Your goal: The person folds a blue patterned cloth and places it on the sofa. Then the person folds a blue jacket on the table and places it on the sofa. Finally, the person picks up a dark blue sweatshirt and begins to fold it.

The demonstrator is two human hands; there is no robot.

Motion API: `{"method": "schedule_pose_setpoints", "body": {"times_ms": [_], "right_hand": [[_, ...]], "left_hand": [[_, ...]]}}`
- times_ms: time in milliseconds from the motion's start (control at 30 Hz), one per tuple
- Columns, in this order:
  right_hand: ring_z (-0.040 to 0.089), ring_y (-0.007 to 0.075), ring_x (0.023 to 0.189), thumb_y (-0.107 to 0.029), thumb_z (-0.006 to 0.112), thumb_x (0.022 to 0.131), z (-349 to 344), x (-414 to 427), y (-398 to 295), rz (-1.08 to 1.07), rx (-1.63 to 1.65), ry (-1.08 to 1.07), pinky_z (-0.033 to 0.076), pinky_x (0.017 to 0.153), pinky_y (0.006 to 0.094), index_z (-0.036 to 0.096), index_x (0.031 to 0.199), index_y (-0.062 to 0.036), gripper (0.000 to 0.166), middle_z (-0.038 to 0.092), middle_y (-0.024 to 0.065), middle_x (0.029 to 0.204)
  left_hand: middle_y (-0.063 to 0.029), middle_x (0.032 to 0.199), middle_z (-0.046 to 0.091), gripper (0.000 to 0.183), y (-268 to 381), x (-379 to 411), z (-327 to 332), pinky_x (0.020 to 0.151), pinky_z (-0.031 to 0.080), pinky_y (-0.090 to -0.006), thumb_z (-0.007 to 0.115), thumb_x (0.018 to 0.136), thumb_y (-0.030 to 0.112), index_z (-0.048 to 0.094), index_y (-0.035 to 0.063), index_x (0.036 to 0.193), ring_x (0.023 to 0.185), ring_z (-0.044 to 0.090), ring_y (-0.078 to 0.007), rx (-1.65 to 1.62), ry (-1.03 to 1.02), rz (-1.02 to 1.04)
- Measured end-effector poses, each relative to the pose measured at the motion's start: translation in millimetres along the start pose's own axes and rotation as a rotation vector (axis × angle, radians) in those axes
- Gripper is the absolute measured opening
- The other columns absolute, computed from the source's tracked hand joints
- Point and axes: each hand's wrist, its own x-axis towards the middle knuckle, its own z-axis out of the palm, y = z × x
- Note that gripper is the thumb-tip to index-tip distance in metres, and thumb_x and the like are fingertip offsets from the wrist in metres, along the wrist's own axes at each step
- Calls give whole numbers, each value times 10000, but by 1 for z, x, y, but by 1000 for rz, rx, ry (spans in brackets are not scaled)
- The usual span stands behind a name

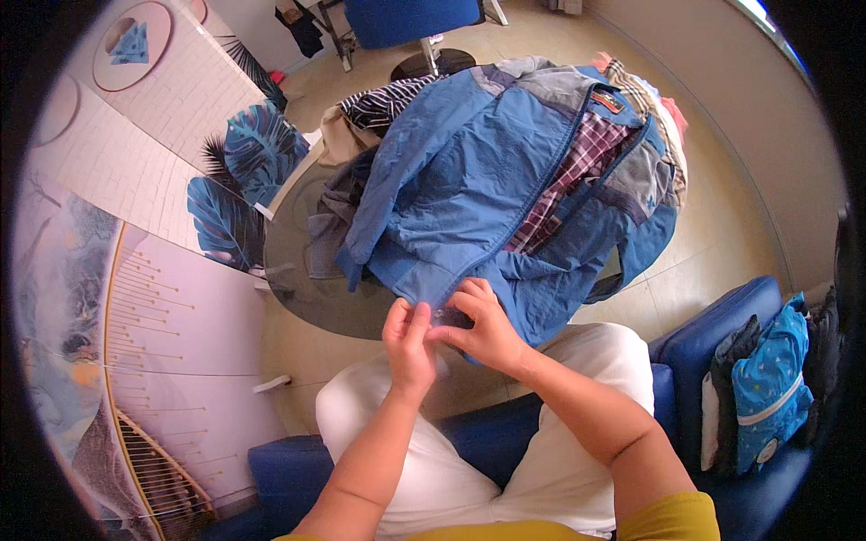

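Note:
A blue jacket (pixel 467 176) with grey shoulders lies spread over a dark round glass table (pixel 298 297), its collar at the far side. Its front is partly unzipped and shows a maroon plaid lining (pixel 588 155). At the near hem, my left hand (pixel 410 345) pinches the jacket's edge between thumb and fingers. Close on its right, my right hand (pixel 484 328) grips the hem by the lower end of the front opening, thumb pointing left. The small part between the fingertips is too blurred to name.
Striped black-and-white cloth (pixel 385 105), beige cloth (pixel 342 135) and a checked garment (pixel 649 101) lie around the jacket. A blue sofa (pixel 717 324) with a bright blue patterned garment (pixel 771 385) stands at the right. Beyond the table is a blue chair (pixel 413 20).

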Motion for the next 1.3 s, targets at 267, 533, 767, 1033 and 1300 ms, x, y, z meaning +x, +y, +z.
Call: {"method": "schedule_pose_setpoints", "body": {"times_ms": [267, 533, 767, 1033, 1300], "right_hand": [[490, 287, 930, -264, 818, 677, -11, 1, 6, 188, 73, -124, 369, 811, 399, 666, 752, -95, 239, 585, 63, 861], [495, 253, 898, -220, 816, 673, -6, 3, 5, 130, 99, 15, 344, 817, 372, 663, 675, -93, 199, 602, 15, 791], [518, 254, 886, -212, 815, 665, -8, 4, 12, 88, 155, -19, 366, 803, 372, 679, 703, -90, 187, 626, 33, 828], [548, 261, 858, -135, 767, 688, -5, 0, -7, -38, -93, 120, 381, 752, 372, 648, 764, -77, 153, 619, 47, 839], [542, 269, 848, -73, 741, 684, 3, -4, -6, -29, -94, 196, 367, 742, 380, 598, 723, -76, 148, 580, 48, 831]], "left_hand": [[47, 779, 591, 92, 24, 0, 19, 506, 375, -171, 600, 946, 193, 604, 105, 972, 578, 469, -29, 7, -51, -348], [30, 729, 578, 93, 18, 6, 15, 486, 331, -197, 612, 938, 177, 613, 86, 956, 536, 415, -39, 64, -89, -174], [17, 769, 597, 96, 15, 5, 1, 504, 360, -217, 600, 945, 171, 621, 85, 982, 565, 443, -58, 17, -107, -263], [10, 960, 654, 191, 3, 7, 4, 604, 454, -229, 567, 960, 131, 625, 47, 1123, 724, 568, -53, 172, -22, -33], [53, 791, 583, 110, -7, 3, -2, 514, 355, -196, 615, 943, 155, 634, 53, 981, 604, 440, -24, 573, 75, 173]]}}
